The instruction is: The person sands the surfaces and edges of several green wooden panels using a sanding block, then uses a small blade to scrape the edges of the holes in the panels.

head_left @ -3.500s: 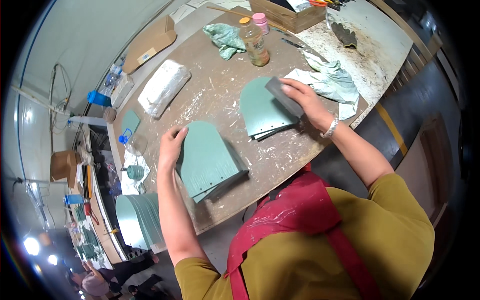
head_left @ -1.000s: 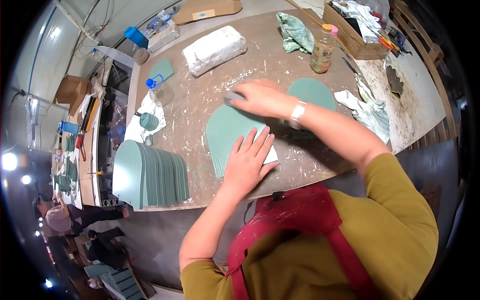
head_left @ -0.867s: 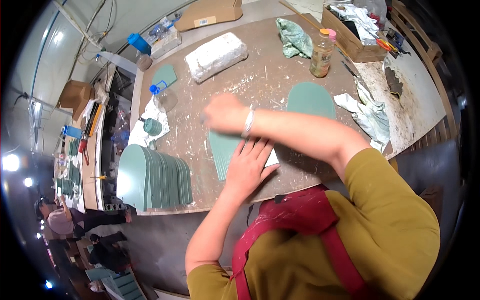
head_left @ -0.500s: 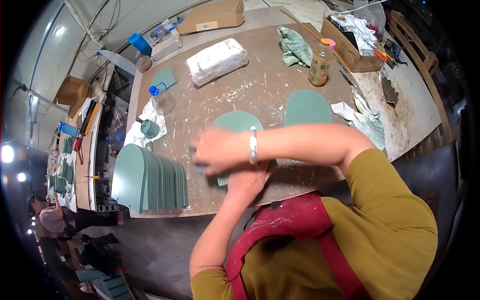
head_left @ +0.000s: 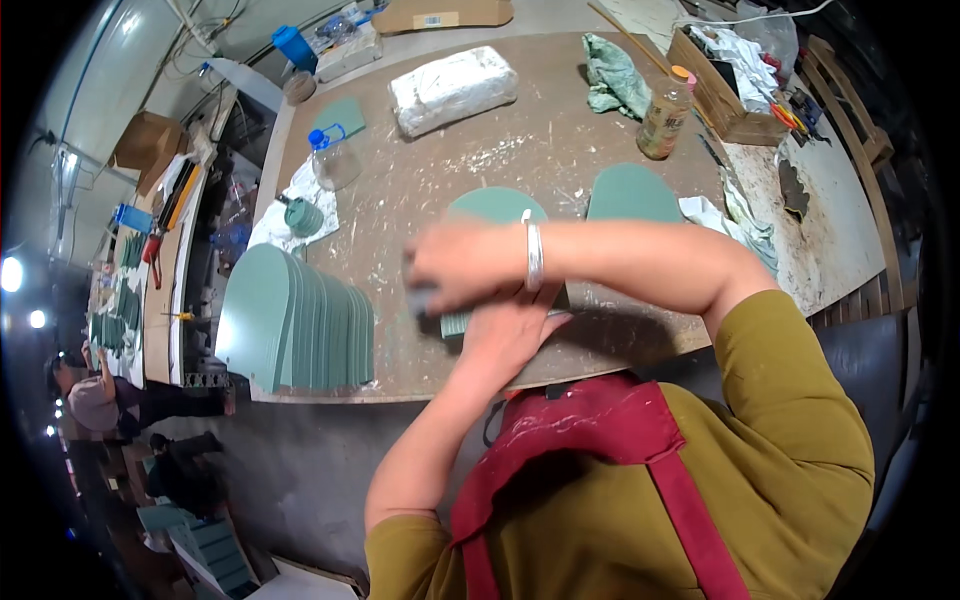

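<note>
**Right hand (head_left: 465, 260) crosses over left hand (head_left: 505, 335) on a green panel stack (head_left: 495, 204)**

The green panel stack lies on the brown, paint-flecked surface (head_left: 560, 140), near its front edge and in front of the person; its rounded far end shows beyond the right hand, its layered edges show at the near left corner, and the rest is hidden under the two hands. The left hand lies palm down on the stack, thumb held apart and pointing right; its fingertips are covered by the right wrist, so how far the fingers spread I cannot tell. The right hand, blurred, is closed round a grey block (head_left: 425, 298) at the stack's left side; exactly how the fingers grip, or whether the block touches the panels, I cannot tell; a silvery bracelet (head_left: 535, 255) circles that wrist.

Just right of the stack lies another rounded green panel (head_left: 632, 195), partly covered by the right forearm; to the left stands a row of upright green panels (head_left: 300, 320), packed close together. Farther back are a white wrapped bundle (head_left: 452, 90), a crumpled green-stained cloth (head_left: 615, 75) and an orange-capped bottle (head_left: 665, 118); at the back right sits a wooden box (head_left: 740, 125); at the left, a clear container (head_left: 335, 165) with a blue top stands near a small green pot (head_left: 302, 216) on a white cloth (head_left: 322, 188).
</note>
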The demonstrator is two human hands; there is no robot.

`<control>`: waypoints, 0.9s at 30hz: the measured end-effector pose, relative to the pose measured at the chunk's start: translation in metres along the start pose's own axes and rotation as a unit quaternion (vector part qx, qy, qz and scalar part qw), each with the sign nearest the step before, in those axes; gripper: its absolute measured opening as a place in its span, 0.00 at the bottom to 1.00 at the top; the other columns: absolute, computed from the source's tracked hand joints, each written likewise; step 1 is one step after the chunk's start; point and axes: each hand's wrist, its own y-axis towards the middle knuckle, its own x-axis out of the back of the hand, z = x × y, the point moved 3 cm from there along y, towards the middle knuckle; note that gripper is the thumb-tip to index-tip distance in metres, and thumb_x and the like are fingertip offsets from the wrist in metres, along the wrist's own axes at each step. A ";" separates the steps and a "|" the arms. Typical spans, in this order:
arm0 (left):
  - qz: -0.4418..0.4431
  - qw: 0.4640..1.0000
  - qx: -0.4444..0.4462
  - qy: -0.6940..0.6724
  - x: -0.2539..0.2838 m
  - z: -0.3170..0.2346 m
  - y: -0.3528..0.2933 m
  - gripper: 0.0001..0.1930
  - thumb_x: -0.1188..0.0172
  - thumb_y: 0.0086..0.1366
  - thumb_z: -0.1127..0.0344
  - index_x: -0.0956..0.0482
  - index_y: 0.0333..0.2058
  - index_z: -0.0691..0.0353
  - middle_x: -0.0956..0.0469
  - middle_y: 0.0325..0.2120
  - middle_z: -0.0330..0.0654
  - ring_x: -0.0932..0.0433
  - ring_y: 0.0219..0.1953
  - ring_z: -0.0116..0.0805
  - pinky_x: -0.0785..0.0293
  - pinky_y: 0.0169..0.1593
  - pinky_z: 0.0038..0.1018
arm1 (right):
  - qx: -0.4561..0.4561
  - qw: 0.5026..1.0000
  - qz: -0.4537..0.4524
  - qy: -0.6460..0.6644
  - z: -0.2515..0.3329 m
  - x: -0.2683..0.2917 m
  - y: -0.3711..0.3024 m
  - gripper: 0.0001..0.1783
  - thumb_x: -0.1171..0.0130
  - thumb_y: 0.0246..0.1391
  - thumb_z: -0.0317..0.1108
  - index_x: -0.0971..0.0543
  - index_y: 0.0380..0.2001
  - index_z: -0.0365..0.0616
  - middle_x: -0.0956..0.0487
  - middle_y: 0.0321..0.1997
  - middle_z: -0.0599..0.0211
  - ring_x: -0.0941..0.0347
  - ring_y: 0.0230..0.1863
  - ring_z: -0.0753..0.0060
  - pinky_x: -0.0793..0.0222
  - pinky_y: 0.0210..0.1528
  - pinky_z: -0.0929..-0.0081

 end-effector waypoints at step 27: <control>-0.423 0.604 0.385 -0.555 0.040 0.080 -0.047 0.09 0.46 0.72 0.67 0.24 0.44 0.66 0.24 0.36 0.36 0.25 0.41 0.26 0.27 0.42 0.21 | -0.299 0.562 -0.411 0.652 -0.056 -0.049 -0.175 0.26 0.44 0.65 0.45 0.26 0.59 0.40 0.22 0.53 0.67 0.29 0.51 0.80 0.34 0.54 0.80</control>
